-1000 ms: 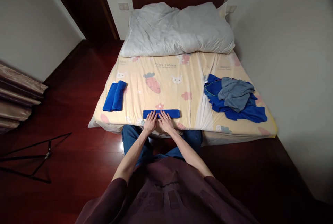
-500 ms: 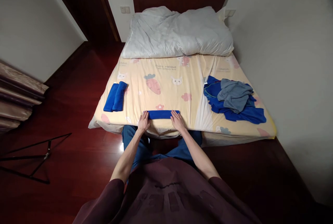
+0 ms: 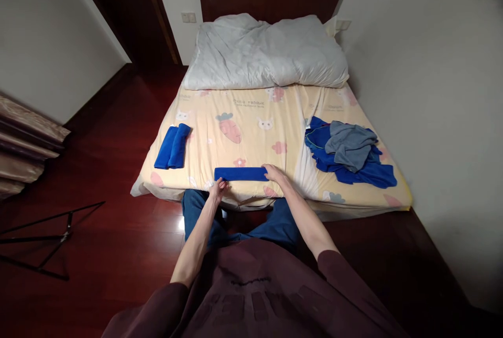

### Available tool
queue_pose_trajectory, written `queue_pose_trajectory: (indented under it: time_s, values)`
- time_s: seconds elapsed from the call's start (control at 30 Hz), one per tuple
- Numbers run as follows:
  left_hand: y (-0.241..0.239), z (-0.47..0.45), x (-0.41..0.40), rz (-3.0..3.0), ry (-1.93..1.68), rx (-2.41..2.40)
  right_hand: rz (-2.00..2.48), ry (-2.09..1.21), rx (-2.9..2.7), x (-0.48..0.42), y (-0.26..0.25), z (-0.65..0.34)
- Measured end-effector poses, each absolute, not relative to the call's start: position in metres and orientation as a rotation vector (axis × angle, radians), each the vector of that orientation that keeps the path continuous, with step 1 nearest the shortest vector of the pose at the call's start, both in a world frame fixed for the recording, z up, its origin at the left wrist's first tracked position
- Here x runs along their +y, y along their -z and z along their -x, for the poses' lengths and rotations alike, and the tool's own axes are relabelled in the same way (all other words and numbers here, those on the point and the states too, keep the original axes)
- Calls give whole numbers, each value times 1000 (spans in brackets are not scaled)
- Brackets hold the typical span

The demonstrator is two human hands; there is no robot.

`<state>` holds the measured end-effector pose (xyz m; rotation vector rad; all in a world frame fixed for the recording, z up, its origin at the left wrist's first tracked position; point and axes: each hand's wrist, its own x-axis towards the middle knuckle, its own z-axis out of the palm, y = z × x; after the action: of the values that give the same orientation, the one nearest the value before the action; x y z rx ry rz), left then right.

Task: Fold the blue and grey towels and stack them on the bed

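1. Bed, yellow, patterned.
2. White quilt, across its far end.
3. Blue-and-grey cloth pile, right.
4. Two folded blue cloths, left, side by side.
5. Blue strip, folded flat, near edge, middle.
6. Right hand, fingers on the strip's right end; cannot tell if clamped.
7. Left hand, at its near left corner; grip unclear.

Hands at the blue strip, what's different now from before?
The left hand moved from the strip's middle to its left end, then back to the near corner, fingers now curled. The right hand moved out to the right end. Both lay flat on top before; whether either grips now, I can't tell. The strip, two blue bundles and pile stayed put.
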<state>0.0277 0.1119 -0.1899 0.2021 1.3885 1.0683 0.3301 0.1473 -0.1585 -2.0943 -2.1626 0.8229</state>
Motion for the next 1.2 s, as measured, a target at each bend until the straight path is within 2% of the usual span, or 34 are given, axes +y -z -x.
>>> queue_pose_trajectory:
  time_s: [0.37, 0.63, 0.77, 0.9, 1.07, 1.2]
  values:
    - [183, -22, 138, -150, -1180, 1420, 2167, -878, -2238, 161, 155, -320]
    - [153, -18, 146, -347, -1354, 1295, 2081, -883, -2264, 159, 148, -307]
    - [113, 9, 169, -634, -1469, 1200, 1956, -830, -2286, 164, 144, -278]
    - [53, 46, 199, -1116, -1480, 1088, 1811, -761, -2217, 176, 143, -221]
    - [-17, 84, 217, -1566, -1306, 1069, 1724, -729, -2066, 197, 151, -130]
    - [-42, 112, 220, -1734, -1195, 1162, 1697, -741, -2040, 215, 162, -66]
